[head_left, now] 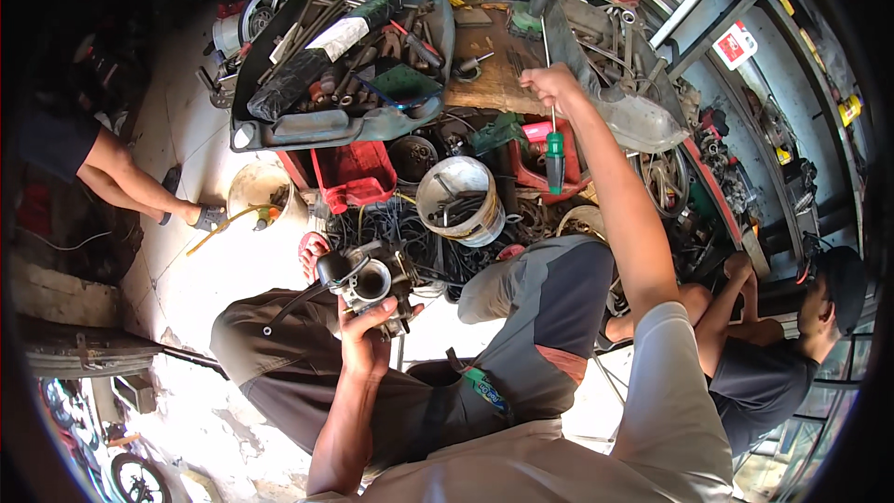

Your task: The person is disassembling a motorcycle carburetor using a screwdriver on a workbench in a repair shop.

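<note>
My left hand point(371, 335) grips a metal carburetor point(371, 281) with a round bore facing up and a black part on its left side, low over my lap. My right hand point(549, 86) is raised at the bench's front edge, fingers closed on the thin shaft of a screwdriver point(555, 160), whose green and grey handle hangs below the hand. Behind that hand lie a worn wooden board point(484, 84) with small metal pieces and a grey metal tray point(643, 126) of wrenches.
A dark tool tray point(331, 138) holds pliers and sockets. Below are a red container point(354, 172), a white bucket point(463, 235) of parts and tangled cables. Another person's legs point(130, 182) are at left; a seated person in a black cap point(768, 382) is at right, beside metal shelving.
</note>
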{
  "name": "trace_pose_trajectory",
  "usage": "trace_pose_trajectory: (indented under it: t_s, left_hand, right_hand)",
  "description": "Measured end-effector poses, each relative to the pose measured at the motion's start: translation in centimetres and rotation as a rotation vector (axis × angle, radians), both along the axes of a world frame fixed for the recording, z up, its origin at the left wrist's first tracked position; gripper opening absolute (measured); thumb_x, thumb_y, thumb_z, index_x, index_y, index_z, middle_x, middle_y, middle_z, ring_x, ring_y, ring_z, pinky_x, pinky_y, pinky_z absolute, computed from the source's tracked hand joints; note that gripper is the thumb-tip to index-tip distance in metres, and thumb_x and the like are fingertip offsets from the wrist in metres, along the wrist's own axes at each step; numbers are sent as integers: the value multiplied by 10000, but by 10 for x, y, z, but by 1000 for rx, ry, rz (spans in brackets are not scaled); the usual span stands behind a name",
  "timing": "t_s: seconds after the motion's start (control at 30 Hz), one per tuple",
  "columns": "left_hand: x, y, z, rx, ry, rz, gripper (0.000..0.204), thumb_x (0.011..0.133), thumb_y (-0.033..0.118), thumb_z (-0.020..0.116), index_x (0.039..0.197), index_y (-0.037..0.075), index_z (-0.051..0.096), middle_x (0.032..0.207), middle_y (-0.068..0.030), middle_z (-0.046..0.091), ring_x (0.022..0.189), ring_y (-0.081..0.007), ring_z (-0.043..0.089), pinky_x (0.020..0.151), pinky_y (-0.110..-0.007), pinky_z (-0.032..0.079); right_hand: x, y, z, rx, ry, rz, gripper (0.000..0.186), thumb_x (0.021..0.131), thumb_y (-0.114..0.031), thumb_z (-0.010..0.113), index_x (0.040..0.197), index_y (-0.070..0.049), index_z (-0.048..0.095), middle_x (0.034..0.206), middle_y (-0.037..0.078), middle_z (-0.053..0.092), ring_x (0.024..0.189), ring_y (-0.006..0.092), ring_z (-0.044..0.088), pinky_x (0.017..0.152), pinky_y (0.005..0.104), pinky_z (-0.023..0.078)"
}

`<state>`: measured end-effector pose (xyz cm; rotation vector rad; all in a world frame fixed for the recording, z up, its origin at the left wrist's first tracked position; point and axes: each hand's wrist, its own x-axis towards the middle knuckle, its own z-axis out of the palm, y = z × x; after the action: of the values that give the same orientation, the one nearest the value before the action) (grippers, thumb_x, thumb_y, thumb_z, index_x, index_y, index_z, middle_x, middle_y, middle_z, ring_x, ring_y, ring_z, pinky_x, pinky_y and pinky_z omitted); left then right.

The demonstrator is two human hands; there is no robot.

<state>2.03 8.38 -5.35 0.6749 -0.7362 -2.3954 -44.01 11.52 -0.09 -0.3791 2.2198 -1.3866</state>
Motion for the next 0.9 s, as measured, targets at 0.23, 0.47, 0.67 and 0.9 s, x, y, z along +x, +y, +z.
trace_pose_trajectory:
  t_s: [0.23,0.47,0.67,0.9]
  left_hand:
    - [-5,3,-1,124,114,-70,594,708,114,568,1283,48,433,1166,-153,570,1084,-328,561,909,-603,453]
    - [-5,-7,3,190,275,-101,518,915,373,450,1324,56,420,1297,-139,517,1189,-332,499,1024,-566,353]
    - [-19,-11,8,275,202,-26,362,900,273,544,1203,78,511,1122,-61,611,1027,-220,592,889,-413,471]
    - [-19,-22,10,336,118,28,404,901,387,510,1161,78,530,1037,-68,641,897,-181,646,703,-329,542]
  right_hand:
    - [-21,-2,-12,-35,66,-122,188,818,-153,644,706,-29,556,531,-23,388,390,66,293,340,235,175]
    - [138,52,99,-128,-493,304,355,915,-290,577,1193,-72,549,759,-22,479,452,17,296,367,162,223]
    - [334,190,-8,25,-1094,138,453,978,-469,359,1207,-98,482,584,-20,367,430,87,350,442,256,344]
    - [381,195,22,-136,-427,327,303,998,-201,394,1143,48,488,764,43,441,525,85,403,424,220,369]
